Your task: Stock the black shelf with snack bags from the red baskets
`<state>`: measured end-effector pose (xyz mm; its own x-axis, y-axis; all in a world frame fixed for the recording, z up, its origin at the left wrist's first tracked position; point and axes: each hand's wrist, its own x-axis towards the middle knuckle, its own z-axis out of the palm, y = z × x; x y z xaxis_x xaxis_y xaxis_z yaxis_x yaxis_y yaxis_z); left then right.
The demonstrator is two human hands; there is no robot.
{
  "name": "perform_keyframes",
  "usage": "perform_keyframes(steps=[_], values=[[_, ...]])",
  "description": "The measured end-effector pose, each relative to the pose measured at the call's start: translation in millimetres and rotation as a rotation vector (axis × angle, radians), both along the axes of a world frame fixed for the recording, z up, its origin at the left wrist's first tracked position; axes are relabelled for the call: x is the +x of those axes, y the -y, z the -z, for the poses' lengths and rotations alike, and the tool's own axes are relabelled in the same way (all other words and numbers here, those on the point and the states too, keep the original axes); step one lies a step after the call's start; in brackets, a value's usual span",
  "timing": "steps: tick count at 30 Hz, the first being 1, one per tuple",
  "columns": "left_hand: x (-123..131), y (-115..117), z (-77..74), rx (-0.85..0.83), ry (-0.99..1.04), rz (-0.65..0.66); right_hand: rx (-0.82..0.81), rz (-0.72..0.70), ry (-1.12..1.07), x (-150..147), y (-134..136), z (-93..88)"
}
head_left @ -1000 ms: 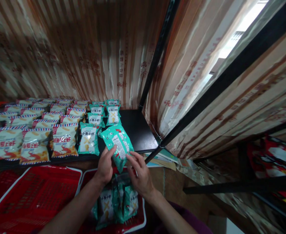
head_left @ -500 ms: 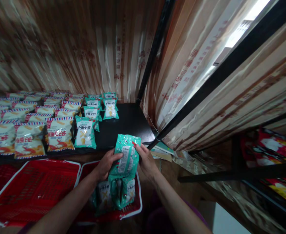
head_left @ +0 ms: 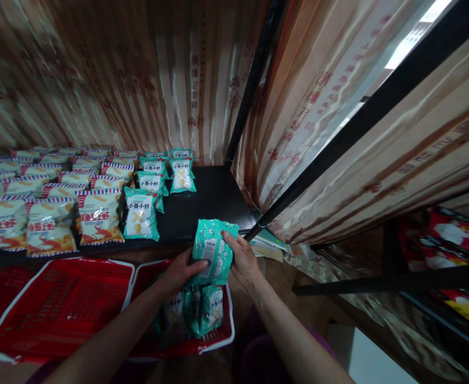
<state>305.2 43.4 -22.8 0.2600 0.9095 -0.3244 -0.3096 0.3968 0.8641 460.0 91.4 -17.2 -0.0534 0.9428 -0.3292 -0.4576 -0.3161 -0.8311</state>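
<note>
A teal snack bag, its printed back facing me, is gripped between both hands above a red basket. My left hand closes on its left side, thumb lying across the front. At the upper right edge, my right hand pinches the bag with the thumb on top. Below, several more teal snack bags stand in the right red basket, partly hidden by my left arm. Beyond my hands, matching teal bags stand in two rows on the black shelf.
White and orange snack bags fill the shelf's left side in rows. Another red basket sits on the left. Black metal posts rise at the shelf's right corners before patterned curtains. Colourful packages lie on a rack at right.
The teal bag in my hands has shifted slightly right and looks more upright, with its lower part drawn up from the bags below. Both hands still hold it. The view has moved slightly.
</note>
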Motion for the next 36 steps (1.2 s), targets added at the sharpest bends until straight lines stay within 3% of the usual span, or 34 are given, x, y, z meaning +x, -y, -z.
perform_keyframes(steps=[6,19,26,36], values=[[-3.7,4.4,2.9,0.013,-0.083,-0.052,-0.001,-0.033,-0.026,-0.6,-1.4,-4.0],[-15.4,-11.3,-13.6,-0.014,0.141,-0.283,0.133,-0.308,-0.019,-3.5,6.1,0.3],[-14.0,-17.4,-12.8,0.049,0.179,-0.322,0.125,-0.335,0.142,-3.2,8.0,9.5],[-7.1,-21.3,-16.3,0.000,0.163,-0.316,0.178,-0.310,0.240,5.1,5.8,20.7]])
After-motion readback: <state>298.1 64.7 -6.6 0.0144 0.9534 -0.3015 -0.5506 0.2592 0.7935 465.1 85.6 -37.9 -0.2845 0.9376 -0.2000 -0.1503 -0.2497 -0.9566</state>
